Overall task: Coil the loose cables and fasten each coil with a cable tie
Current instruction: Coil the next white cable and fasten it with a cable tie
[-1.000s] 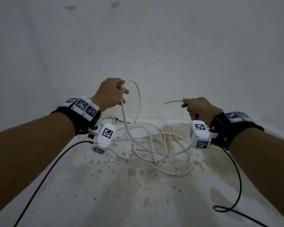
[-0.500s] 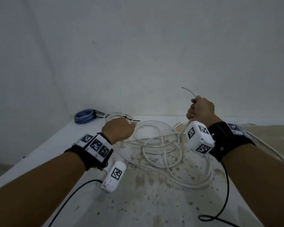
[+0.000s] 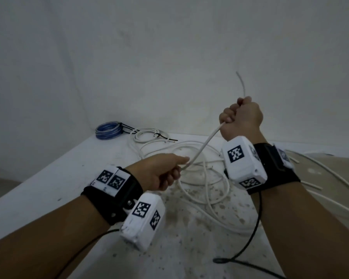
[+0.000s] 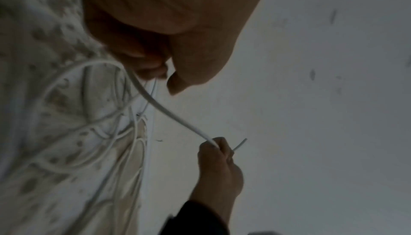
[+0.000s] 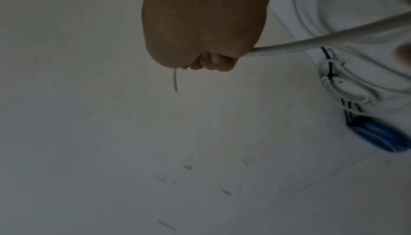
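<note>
A long white cable (image 3: 203, 149) lies in loose loops on the stained table (image 3: 48, 178). My right hand (image 3: 241, 117) is raised in a fist round the cable near its end, and the short free end (image 3: 242, 83) sticks up above it. From that fist the cable runs taut down-left to my left hand (image 3: 163, 172), which pinches it just above the loops. The left wrist view shows the cable (image 4: 169, 114) stretching from my left hand (image 4: 160, 59) to my right hand (image 4: 217, 152). In the right wrist view, my right hand (image 5: 200, 54) grips the cable (image 5: 311, 43).
At the table's far edge lie a blue coil (image 3: 108, 130) and a small white coil (image 3: 147, 135), each bound with a black tie. More white cable (image 3: 322, 178) trails off to the right. Black wrist-camera leads (image 3: 248, 248) cross the near table. A pale wall stands close behind.
My right hand has risen with the cable end, pulling the strand taut. My left hand has moved right, toward the middle, and taken hold of that strand lower down.
</note>
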A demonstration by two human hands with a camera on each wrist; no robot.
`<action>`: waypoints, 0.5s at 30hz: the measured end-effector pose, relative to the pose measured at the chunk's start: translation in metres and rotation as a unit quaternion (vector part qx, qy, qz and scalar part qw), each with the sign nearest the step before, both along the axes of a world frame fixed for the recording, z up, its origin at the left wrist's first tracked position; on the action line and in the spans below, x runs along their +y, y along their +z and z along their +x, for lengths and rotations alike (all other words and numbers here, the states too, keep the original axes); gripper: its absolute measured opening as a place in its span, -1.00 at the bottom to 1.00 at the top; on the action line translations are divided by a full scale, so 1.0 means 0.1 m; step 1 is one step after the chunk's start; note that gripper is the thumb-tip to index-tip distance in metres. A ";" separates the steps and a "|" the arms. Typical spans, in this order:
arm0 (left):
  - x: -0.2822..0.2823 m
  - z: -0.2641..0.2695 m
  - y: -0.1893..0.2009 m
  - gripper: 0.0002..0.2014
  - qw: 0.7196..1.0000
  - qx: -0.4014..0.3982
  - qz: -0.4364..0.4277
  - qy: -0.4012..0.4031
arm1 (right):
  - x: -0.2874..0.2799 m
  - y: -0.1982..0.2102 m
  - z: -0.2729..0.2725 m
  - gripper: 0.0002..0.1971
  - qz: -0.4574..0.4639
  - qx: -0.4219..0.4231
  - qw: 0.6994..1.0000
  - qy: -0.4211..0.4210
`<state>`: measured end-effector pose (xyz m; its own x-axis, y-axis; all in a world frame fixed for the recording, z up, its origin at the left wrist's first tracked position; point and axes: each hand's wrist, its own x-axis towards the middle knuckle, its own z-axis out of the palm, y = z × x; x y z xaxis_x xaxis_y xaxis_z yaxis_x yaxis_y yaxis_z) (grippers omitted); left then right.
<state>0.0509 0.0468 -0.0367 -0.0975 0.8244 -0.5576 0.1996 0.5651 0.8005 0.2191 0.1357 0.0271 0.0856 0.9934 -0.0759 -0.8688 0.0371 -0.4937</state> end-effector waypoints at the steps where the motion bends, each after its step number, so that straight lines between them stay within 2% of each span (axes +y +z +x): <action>1: -0.07 0.04 -0.02 -0.57 0.999 0.005 -0.024 -0.040 | 0.00 0.02 0.01 -0.64 0.000 0.008 1.000 -0.007; 3: -0.10 0.08 -0.06 -0.51 0.995 -0.081 -0.047 -0.036 | -0.02 0.04 0.00 -0.65 -0.001 0.009 1.000 -0.014; 5: 0.01 0.09 -0.09 -0.64 0.977 -0.204 -0.013 0.062 | -0.05 0.00 -0.03 -0.67 -0.003 -0.009 1.000 -0.014; 7: 0.10 0.07 -0.10 -0.86 0.949 -0.253 0.068 0.178 | -0.09 -0.07 -0.06 -0.69 -0.013 -0.064 0.998 -0.012; 8: 0.14 0.06 -0.09 -0.91 0.929 -0.265 0.106 0.234 | -0.11 -0.12 -0.06 -0.70 -0.020 -0.109 0.994 -0.010; 9: 0.17 0.05 -0.06 -0.90 0.912 -0.275 0.136 0.273 | -0.13 -0.16 -0.05 -0.70 -0.025 -0.162 0.986 -0.006; 11: 0.21 0.02 -0.02 -0.82 0.898 -0.261 0.182 0.304 | -0.16 -0.25 -0.02 -0.72 -0.024 -0.275 0.961 0.008; 13: 0.23 0.02 0.03 -0.76 0.903 -0.212 0.211 0.308 | -0.16 -0.27 0.02 -0.75 -0.010 -0.369 0.929 0.029; 15: 0.27 0.04 0.05 -0.79 0.911 -0.157 0.239 0.297 | -0.17 -0.25 0.08 -0.76 0.008 -0.438 0.897 0.057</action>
